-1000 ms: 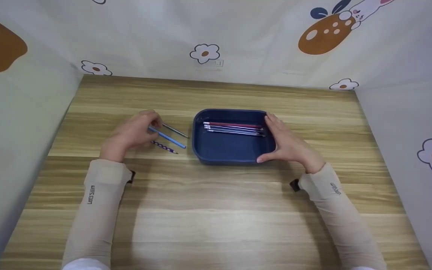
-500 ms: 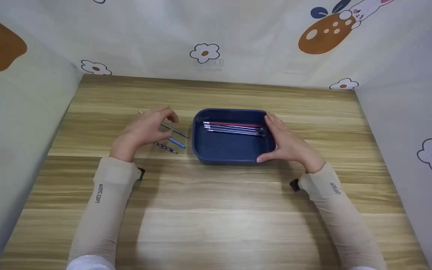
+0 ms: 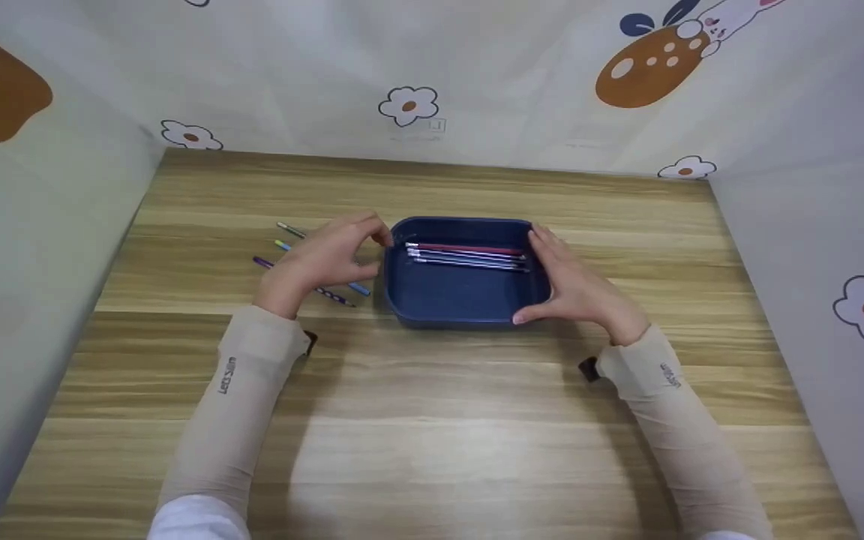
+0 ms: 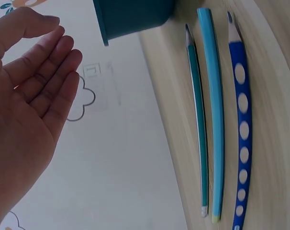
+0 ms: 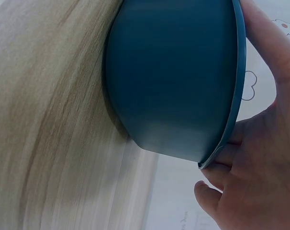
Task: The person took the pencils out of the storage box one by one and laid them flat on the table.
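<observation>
Beyond both hands stands the printed wall (image 3: 282,75), and under them spreads the wood-grain table (image 3: 432,435). Pale sleeves (image 3: 211,427) run up each forearm to the wrists. The box (image 3: 454,300), dark blue, sits on the table between the hands. The right hand (image 3: 578,285) grasps its right end, thumb on the near corner and fingers on the far one. The left hand (image 3: 323,259) is released and carries nothing; its fingers are softly bent, the thumb well apart from them in the head view, and it hovers just beside the box's left end. Whether its fingertips meet the rim I cannot tell from the head view; the left wrist view shows a gap. Below the left hand three pencils lie side by side on the table, partly hidden by it: the dotted pencil (image 4: 244,130) nearest the person, the blue pencil (image 4: 217,120) in the middle, the green pencil (image 4: 197,100) farthest. Inside the box, between the hands, lie the red pencil (image 3: 466,248) and some silvery pencils (image 3: 469,262), too close together to count.
</observation>
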### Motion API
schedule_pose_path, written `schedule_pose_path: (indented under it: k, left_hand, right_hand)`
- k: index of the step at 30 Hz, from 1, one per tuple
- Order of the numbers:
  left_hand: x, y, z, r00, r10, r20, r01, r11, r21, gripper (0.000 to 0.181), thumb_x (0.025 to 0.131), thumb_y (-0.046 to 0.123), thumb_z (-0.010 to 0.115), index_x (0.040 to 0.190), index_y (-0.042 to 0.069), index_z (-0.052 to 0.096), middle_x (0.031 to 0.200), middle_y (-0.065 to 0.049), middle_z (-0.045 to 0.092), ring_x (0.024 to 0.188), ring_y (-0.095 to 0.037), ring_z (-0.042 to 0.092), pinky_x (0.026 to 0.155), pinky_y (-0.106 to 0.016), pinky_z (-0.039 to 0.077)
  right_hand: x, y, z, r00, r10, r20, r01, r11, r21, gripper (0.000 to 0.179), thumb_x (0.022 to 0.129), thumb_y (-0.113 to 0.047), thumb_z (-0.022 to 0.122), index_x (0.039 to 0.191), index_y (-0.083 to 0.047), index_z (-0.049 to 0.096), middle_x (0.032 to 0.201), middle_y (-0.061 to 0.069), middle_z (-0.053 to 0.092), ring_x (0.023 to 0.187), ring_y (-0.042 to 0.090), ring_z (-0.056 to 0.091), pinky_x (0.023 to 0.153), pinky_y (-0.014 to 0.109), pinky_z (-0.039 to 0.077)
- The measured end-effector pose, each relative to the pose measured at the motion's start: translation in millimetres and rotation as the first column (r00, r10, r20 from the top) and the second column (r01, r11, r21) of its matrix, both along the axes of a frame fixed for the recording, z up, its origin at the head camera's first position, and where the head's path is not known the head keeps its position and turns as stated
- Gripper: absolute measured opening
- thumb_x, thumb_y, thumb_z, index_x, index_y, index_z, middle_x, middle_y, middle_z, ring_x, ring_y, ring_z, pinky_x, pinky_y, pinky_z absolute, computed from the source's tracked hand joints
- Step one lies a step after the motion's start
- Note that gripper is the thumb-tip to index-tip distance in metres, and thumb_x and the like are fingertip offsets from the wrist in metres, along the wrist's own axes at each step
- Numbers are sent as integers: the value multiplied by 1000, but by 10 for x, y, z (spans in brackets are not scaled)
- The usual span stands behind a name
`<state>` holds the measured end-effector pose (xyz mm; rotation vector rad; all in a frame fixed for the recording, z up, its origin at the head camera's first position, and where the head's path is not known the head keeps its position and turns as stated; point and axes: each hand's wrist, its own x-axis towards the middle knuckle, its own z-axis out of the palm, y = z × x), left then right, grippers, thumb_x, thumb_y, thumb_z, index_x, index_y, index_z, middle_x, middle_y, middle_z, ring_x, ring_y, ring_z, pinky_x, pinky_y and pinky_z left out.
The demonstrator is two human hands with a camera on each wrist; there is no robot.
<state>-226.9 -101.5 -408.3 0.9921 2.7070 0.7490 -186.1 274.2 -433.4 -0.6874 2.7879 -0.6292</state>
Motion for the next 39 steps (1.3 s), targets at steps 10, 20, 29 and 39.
schedule_pose_path:
  k: [10,20,29,39]
  left_hand:
    - [-36,260,-78,997,-53,47,53,999,-6,31,82,16,67,112,11,59,113,-2,56,104,-20,51,93,-37,44]
    - [-90,508,-149,990,-87,107,91,995,-35,33,83,18,66,115,11,58,117,-1,52,112,-24,51,98,-37,42]
    - [-144,707,-212,992,-87,91,96,990,-99,32,84,20,66,114,11,58,116,-2,53,110,-18,49,99,-35,41]
    - [-182,877,-275,995,-69,74,81,982,-172,32,84,22,65,113,12,59,114,-2,52,104,-18,49,95,-35,43]
  right_hand:
    - [0,-7,4,1000,7,2,-7,1000,1,131,58,-66,76,149,0,10,158,15,2,145,29,1,116,47,9]
    - [-2,0,-4,1000,4,9,-4,1000,-14,130,58,-64,77,149,0,10,158,15,2,145,30,0,116,47,8]
    - [-2,-1,-10,1000,2,2,-2,1000,-1,131,58,-67,76,149,0,10,158,14,2,145,30,1,116,47,9]
    - [5,-5,-20,1000,-1,10,1,1000,7,131,58,-67,75,150,-1,8,158,13,0,145,30,0,115,49,11]
